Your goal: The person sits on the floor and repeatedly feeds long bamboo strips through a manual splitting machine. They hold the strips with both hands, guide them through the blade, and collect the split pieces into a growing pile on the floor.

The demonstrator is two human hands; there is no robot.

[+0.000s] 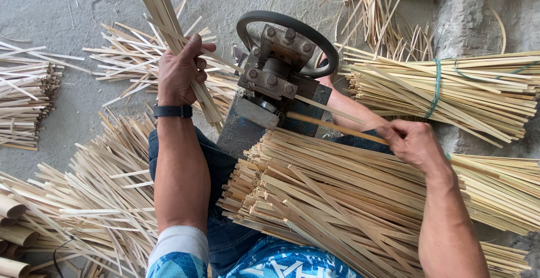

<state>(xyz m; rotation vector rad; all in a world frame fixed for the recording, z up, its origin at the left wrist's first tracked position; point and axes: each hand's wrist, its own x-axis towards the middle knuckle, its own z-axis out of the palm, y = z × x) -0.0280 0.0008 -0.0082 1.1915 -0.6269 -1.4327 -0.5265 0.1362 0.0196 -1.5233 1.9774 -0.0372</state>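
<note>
Grey concrete floor [45,13] surrounds you: your right hand [413,143] pinches a single bamboo strip [337,126] whose long axis runs up-left into the metal splitter [278,70], while your left hand [180,70] grips a bundle of strips [163,8] at upper left.

Left hand [180,72] clenched, arm outstretched; right hand [415,142] pinched shut, forearm angled inward

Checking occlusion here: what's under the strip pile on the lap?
Under the strip pile show blue jeans at its left edge and a patterned shirt below. The rest of the lap is covered.
</note>
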